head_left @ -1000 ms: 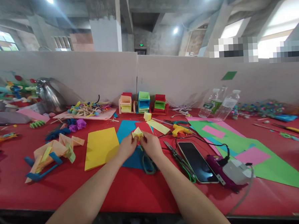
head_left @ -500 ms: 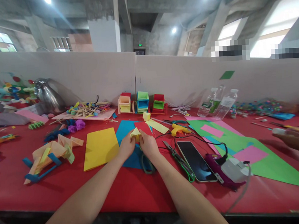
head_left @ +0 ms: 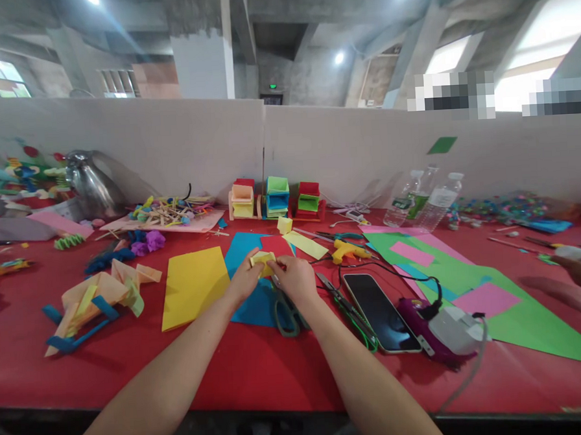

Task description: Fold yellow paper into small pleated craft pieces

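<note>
Between my two hands is a small folded piece of pale yellow paper (head_left: 262, 259), held above the blue sheet. My left hand (head_left: 245, 275) pinches its left side. The fingers of my right hand (head_left: 296, 279) are closed on its right side. Under my hands lie a blue sheet (head_left: 249, 310) and a red piece of paper (head_left: 278, 245). Dark-handled scissors (head_left: 287, 318) rest below my right hand, their blades partly hidden. A yellow sheet (head_left: 195, 287) lies left of my left hand. Just beyond my hands stands a small yellow paper box (head_left: 284, 225).
Three stacks of coloured paper boxes (head_left: 277, 195) stand by the partition. To the right lie a yellow glue gun (head_left: 349, 251), a utility knife (head_left: 346, 305), a phone (head_left: 382, 313) and green sheets (head_left: 514, 316). A peach paper model (head_left: 93, 299) is at left. Another person's hand (head_left: 578, 270) reaches in.
The yellow paper has turned to show a wider, flatter side. My right hand has shifted slightly right, showing more of the scissors. The other person's hands have moved at the right edge.
</note>
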Motion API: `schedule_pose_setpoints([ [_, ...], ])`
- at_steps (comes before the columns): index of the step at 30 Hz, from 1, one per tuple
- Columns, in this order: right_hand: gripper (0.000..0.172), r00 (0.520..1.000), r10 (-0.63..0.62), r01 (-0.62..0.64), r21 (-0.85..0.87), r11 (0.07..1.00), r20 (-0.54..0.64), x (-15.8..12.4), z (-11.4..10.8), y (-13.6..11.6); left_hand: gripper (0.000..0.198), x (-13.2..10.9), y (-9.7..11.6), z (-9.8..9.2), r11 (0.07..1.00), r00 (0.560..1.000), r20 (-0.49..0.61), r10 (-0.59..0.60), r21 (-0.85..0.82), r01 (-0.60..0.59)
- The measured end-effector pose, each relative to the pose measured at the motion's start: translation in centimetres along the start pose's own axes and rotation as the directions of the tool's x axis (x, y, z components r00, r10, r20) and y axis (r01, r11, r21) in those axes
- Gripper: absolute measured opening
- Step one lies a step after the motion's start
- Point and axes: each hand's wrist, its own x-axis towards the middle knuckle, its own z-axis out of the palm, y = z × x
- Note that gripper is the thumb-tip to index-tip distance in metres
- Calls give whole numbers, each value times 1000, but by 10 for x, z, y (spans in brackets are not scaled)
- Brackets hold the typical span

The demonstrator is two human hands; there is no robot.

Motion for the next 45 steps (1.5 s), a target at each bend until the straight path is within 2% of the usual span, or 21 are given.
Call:
schedule_pose_setpoints([
  [3,23,1000,-2,1,60,998,18,1,-2,4,47,-2,3,1,994,997,56,-51,-89,56],
  [6,24,998,-4,-5,143,990,64,4,-2,10,48,-7,8,0,986,991,116,-67,-147,84],
  [12,29,973,-10,-67,324,944,229,9,-4,25,49,-10,14,-5,988,973,232,-20,-145,55],
  [15,29,954,-27,-95,388,917,297,10,-5,28,46,-8,16,-7,997,973,223,58,-62,-45],
  [18,29,945,-32,-114,418,901,325,9,-5,29,37,-9,24,-13,969,954,202,223,59,-239],
  [20,29,946,-24,-122,424,898,322,9,-5,30,34,-12,33,-18,913,908,246,338,149,-381],
  [22,28,952,-14,-125,428,895,306,10,-6,31,34,-15,40,-23,841,845,353,402,224,-493],
  [24,28,960,-4,-123,436,891,279,11,-6,33,35,-16,43,-25,771,786,460,414,282,-571],
  [26,28,969,13,-125,447,886,245,13,-7,36,30,-15,43,-25,712,750,527,400,337,-616],
  [30,29,980,55,-140,472,870,189,15,-6,40,13,-10,34,-21,626,737,560,379,431,-650],
  [32,29,984,75,-146,479,866,164,15,-5,42,9,-7,30,-19,604,743,544,390,458,-652],
  [34,29,986,105,-153,474,867,126,15,-4,43,8,-5,27,-19,600,768,480,424,487,-635],
  [37,30,981,190,-187,444,876,38,20,-4,49,14,-2,24,-21,639,829,263,493,538,-550],
  [40,30,965,262,-230,404,886,-25,37,-2,56,16,2,21,-23,713,857,47,513,533,-456],
  [45,31,955,284,-252,274,928,-85,81,8,56,17,7,19,-22,837,881,-147,449,416,-357],
])
